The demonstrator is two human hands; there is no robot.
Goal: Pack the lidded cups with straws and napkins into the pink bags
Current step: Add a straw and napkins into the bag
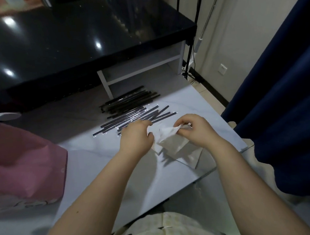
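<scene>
Napkin (168, 135) is up off the white marble-look table (98, 159), pinched at its top edge by the right hand (193, 131), thumb and fingers closed on the paper. The left hand (136, 137) sits just beside it, fingers curled loosely at the napkin's left edge; can't really tell if it's actually gripping. More napkins (183, 152) lie flat underneath. The wrapped black straws (131, 110) are spread in a loose pile just past the hands. The pink bag (23, 162) is on the table's left side, well apart from all that
</scene>
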